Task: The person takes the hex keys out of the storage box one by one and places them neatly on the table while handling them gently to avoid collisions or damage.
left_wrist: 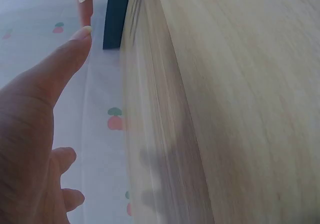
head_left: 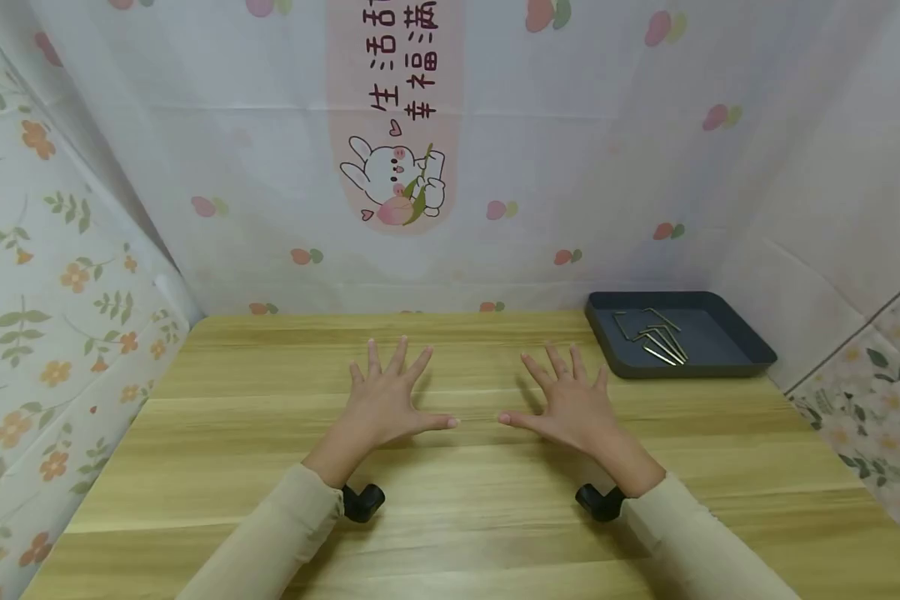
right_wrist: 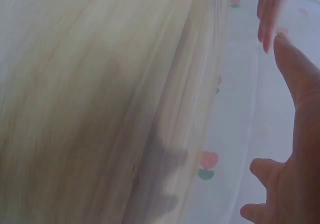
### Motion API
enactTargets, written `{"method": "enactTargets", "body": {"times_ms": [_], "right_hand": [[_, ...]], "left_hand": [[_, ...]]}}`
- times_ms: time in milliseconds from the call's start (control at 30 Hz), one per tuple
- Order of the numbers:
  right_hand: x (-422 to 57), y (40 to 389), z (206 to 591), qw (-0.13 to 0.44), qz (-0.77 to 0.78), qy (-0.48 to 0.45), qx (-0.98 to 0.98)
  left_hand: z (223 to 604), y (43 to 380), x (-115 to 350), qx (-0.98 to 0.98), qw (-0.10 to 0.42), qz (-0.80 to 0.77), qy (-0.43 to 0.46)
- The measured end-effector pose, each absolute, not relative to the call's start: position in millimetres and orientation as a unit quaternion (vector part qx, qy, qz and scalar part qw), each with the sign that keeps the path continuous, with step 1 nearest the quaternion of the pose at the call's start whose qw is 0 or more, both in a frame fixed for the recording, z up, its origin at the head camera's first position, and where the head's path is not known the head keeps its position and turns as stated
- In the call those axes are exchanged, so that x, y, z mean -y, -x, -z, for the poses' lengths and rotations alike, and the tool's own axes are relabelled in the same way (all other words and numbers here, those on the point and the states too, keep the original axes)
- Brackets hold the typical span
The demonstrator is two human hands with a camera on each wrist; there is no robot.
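Both hands hover over the wooden table (head_left: pixel 450 517) with fingers spread and nothing in them. The left hand (head_left: pixel 385 400) is left of the middle, its thumb pointing right. The right hand (head_left: pixel 573 408) mirrors it, thumb pointing left, with a small gap between the two thumb tips. Nearest to the right hand is a dark grey tray (head_left: pixel 727 337) at the table's back right. Several thin brass-coloured L-shaped rods, which look like hex keys (head_left: pixel 663 342), lie in the tray's left half. In the left wrist view the tray's dark side (left_wrist: pixel 115 24) shows beyond the thumb.
A white curtain (head_left: pixel 532 150) with fruit prints and a rabbit drawing hangs behind the table's back edge. Floral cloth (head_left: pixel 67 292) hangs along the left side, and another flowered cloth (head_left: pixel 885 408) is at the right. Black wrist devices (head_left: pixel 363 502) sit under both wrists.
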State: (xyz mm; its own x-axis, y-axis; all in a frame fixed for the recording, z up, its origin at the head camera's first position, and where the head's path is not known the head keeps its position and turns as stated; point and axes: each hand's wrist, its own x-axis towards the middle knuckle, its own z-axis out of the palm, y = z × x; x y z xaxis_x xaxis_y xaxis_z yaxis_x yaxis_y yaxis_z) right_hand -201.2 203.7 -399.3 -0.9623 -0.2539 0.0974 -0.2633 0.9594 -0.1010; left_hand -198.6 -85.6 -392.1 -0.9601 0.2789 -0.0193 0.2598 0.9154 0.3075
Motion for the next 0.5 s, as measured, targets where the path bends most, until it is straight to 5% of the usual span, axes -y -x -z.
{"method": "enactTargets", "body": {"times_ms": [500], "right_hand": [[-252.5,209.9,396.3,0.031,-0.070,-0.105,0.992]], "left_hand": [[389.2,212.3,57.7,-0.976,0.043,-0.149,-0.154]]}}
